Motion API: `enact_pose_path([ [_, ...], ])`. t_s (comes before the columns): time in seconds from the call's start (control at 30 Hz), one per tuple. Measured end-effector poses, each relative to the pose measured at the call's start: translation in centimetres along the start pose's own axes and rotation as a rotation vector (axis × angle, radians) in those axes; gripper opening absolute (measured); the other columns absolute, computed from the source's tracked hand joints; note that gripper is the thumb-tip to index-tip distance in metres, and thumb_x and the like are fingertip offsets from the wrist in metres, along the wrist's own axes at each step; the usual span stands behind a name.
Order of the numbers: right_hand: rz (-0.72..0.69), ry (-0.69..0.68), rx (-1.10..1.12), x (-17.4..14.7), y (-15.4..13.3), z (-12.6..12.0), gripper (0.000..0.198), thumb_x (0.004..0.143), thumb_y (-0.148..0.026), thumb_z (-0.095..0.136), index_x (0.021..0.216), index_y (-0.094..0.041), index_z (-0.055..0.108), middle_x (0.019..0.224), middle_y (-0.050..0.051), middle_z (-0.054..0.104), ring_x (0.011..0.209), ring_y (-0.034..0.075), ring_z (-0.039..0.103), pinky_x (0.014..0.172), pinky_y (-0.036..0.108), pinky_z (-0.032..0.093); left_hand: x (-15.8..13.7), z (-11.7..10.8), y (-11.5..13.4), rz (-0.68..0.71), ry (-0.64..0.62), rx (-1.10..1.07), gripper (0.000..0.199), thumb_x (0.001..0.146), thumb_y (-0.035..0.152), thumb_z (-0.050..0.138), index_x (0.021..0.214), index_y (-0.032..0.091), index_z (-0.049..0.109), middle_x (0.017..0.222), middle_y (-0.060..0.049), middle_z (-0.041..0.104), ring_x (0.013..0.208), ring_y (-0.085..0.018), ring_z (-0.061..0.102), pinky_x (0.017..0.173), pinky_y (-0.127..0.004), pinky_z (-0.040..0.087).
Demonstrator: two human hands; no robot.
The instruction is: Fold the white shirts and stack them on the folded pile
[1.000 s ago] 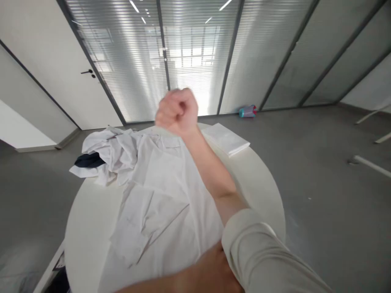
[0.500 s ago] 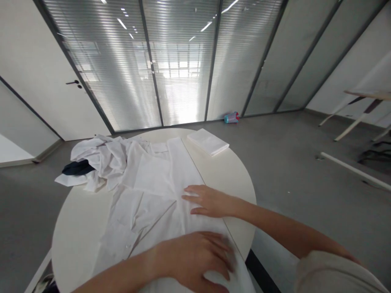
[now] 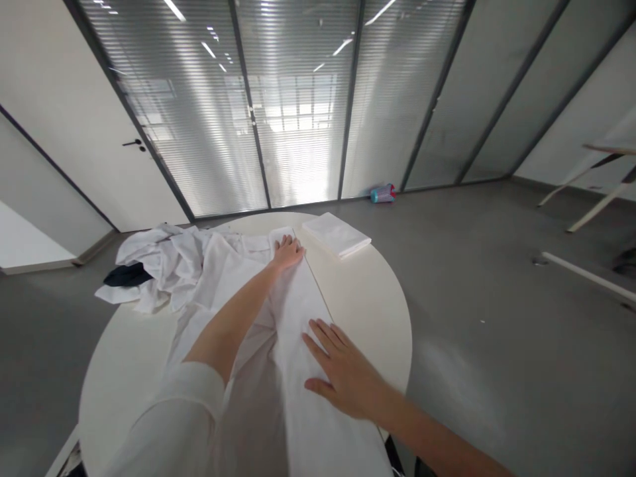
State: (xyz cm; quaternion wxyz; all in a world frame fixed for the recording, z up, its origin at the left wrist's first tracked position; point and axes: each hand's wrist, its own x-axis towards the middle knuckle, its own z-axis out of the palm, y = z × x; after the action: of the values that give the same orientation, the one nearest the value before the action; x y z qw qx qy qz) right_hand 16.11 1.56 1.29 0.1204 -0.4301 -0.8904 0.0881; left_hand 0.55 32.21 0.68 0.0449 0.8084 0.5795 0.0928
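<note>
Far left, we have a pale door [image 3: 64,99] with a dark handle [image 3: 133,143]. Right of it, at the far left rim of a white round table [image 3: 114,371], we note a crumpled heap of white cloth [image 3: 166,258]; part of it hangs past the rim. A dark piece of cloth [image 3: 126,275] is tucked against its left side.

Next, a rolled pale sleeve [image 3: 173,411] at the near left, its bare forearm reaching away across the table to the left hand [image 3: 287,253]. We find that hand palm down near the far end of a white garment [image 3: 288,311], close to its right edge; we cannot tell whether the fingertips pinch the fabric. The garment lies lengthwise over the middle of the table, from the far rim to the near side: rumpled under the left forearm, smoother and straight-edged along its right side. Behind, glass panels [image 3: 293,146] with blinds.

Further right, the right hand [image 3: 342,374] rests on the garment's smooth strip, nearer us, fingers spread and gripping nothing. Beyond it, a folded white cloth [image 3: 338,234] lies flat at the far right of the tabletop, apart from the garment. On the grey floor [image 3: 497,371], a turquoise, purple and red object [image 3: 382,193] sits by the panels. Far right, pale furniture legs [image 3: 596,209].
</note>
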Motion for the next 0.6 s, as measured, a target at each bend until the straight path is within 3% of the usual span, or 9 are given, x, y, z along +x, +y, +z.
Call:
enact_pose_path([
  [0.17,0.013,0.012,0.006,-0.2,-0.1,0.2,0.077,0.097,-0.061,0.042,0.157,-0.014,0.027,0.164,0.016,0.016,0.152,0.031,0.012,0.123,0.050,0.020,3.0,0.7,-0.9,-0.120,0.002,0.054,0.072,0.093,0.062,0.037,0.152,0.021,0.039,0.163,-0.015,0.023,0.150,-0.042,0.011,0.118,-0.063,0.006],
  [0.33,0.027,0.015,-0.007,-1.0,-0.9,0.1,0.082,0.094,-0.060,0.050,0.157,-0.012,0.027,0.163,0.018,0.015,0.151,0.033,0.012,0.122,0.053,0.024,3.7,1.5,-1.4,-0.115,-0.008,0.037,0.076,0.091,0.068,0.034,0.154,0.025,0.034,0.165,-0.012,0.020,0.151,-0.042,0.009,0.118,-0.060,0.003],
  [0.47,0.043,0.067,-0.062,-3.5,-2.0,0.9,0.086,0.092,-0.057,0.055,0.157,-0.011,0.025,0.163,0.019,0.017,0.151,0.035,0.016,0.118,0.054,0.033,3.6,1.4,-1.5,-0.115,-0.019,-0.001,0.078,0.091,0.070,0.034,0.154,0.025,0.035,0.165,-0.012,0.018,0.150,-0.043,0.008,0.118,-0.062,0.001],
  [0.6,-0.001,0.168,-0.141,-6.4,-2.7,2.9,0.102,0.084,-0.060,0.062,0.158,-0.007,0.017,0.160,0.024,0.022,0.148,0.038,0.023,0.110,0.054,0.043,3.4,1.2,-1.6,-0.109,-0.026,-0.006,0.076,0.091,0.069,0.035,0.154,0.025,0.035,0.165,-0.012,0.017,0.150,-0.043,0.008,0.117,-0.062,0.001],
])
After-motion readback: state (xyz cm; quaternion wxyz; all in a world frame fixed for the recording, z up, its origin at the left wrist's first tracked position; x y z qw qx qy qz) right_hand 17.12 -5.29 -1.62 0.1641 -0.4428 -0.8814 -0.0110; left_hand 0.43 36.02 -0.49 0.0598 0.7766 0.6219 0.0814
